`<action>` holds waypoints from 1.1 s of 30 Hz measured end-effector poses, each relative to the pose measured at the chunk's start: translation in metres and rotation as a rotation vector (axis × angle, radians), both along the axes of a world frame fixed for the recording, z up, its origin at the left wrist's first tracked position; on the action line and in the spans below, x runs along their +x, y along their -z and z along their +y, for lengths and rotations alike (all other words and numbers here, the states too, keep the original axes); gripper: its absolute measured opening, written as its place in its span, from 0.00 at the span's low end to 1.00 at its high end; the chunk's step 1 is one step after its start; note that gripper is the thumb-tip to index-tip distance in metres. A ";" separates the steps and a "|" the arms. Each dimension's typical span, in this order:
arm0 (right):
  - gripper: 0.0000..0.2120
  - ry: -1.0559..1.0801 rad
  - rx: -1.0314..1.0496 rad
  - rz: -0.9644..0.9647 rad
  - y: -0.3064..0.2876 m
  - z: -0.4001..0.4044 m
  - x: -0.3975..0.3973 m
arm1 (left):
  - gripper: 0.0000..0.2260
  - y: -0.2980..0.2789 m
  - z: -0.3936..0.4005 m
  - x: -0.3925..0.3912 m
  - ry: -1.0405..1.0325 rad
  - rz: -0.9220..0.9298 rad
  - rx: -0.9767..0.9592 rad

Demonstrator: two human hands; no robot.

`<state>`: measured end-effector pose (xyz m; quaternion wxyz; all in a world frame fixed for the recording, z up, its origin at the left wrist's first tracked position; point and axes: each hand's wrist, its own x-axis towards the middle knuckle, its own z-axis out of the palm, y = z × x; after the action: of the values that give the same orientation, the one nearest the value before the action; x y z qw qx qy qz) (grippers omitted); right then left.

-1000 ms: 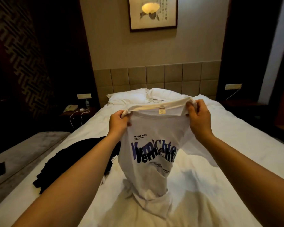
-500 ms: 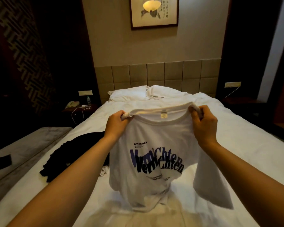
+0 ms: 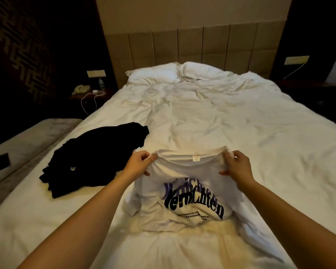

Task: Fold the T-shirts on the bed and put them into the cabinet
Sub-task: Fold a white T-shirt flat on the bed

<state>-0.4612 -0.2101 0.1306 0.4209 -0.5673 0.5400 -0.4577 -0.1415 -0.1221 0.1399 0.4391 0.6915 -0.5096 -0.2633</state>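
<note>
Both hands, left point(image 3: 138, 165) and right point(image 3: 238, 167), grip the white T-shirt point(image 3: 190, 193) shoulders, now lowered onto the bed point(image 3: 211, 121), ready for folding.

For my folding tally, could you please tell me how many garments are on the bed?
2: a white T-shirt held at the shoulders by both hands, and a black garment crumpled to its left. More could be hidden within that black pile.

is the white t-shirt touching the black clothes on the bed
Apart. The head view shows bare sheet and the left hand between the white T-shirt and the black clothes.
</note>
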 end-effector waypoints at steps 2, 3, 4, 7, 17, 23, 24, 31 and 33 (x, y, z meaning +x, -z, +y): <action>0.17 -0.041 0.017 0.097 0.020 -0.018 0.007 | 0.16 0.022 -0.018 0.007 -0.091 0.042 -0.016; 0.17 -0.058 0.022 0.150 0.028 -0.028 0.010 | 0.17 0.032 -0.029 0.011 -0.140 0.038 -0.024; 0.16 -0.069 0.023 0.195 0.035 -0.039 0.015 | 0.17 0.042 -0.040 0.014 -0.180 0.015 -0.018; 0.15 -0.109 -0.008 0.372 0.044 -0.079 0.028 | 0.19 0.063 -0.077 0.020 -0.221 -0.084 0.035; 0.18 0.032 0.037 0.325 0.051 -0.205 0.062 | 0.15 0.070 -0.200 0.051 -0.327 -0.168 0.101; 0.31 -0.226 0.002 0.396 0.071 -0.180 0.074 | 0.31 0.085 -0.205 0.042 -0.115 -0.243 0.341; 0.30 -0.232 -0.057 0.474 0.080 -0.171 0.075 | 0.34 0.090 -0.198 0.039 -0.105 -0.295 0.340; 0.19 -0.247 -0.117 0.395 0.103 -0.090 0.080 | 0.24 0.105 -0.124 0.012 -0.072 -0.296 0.212; 0.17 -0.220 -0.113 0.364 0.102 -0.063 0.080 | 0.20 0.108 -0.098 0.004 -0.057 -0.254 0.200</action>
<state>-0.3814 -0.2735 0.0287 0.3312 -0.7188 0.5155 -0.3286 -0.1377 -0.2204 0.0316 0.3073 0.7736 -0.5126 -0.2106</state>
